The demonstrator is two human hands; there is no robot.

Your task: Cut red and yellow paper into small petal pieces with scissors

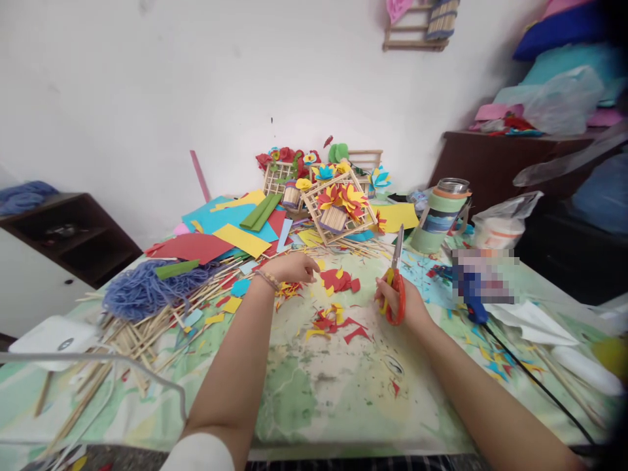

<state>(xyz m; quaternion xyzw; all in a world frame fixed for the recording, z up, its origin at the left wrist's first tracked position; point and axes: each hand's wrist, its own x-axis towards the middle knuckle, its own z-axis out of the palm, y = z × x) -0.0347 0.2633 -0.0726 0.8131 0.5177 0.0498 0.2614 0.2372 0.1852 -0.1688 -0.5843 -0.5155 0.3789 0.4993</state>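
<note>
The red paper pieces are lying near the middle of the surface, with some yellow bits among them, and I am using them as the centre of the clock. At three o'clock, just beside them, the right hand is gripping the scissors by the red and yellow handles, and the blades are pointing to about twelve o'clock. At nine o'clock, the left hand is reaching near the pieces with its fingers bending; whether it is pinching something, I cannot tell. Paper scraps, red and yellow, are lying at six o'clock. At twelve o'clock, behind, a wooden frame is leaning at a tilt and carrying red and yellow paper flowers. A green bottle is standing upright at two o'clock. Farther out at three o'clock, a blue tool with a black cable is lying, its upper part blurred. Purple yarn is lying in a heap at nine o'clock, well apart, and a yellow sheet is lying at ten o'clock.
</note>
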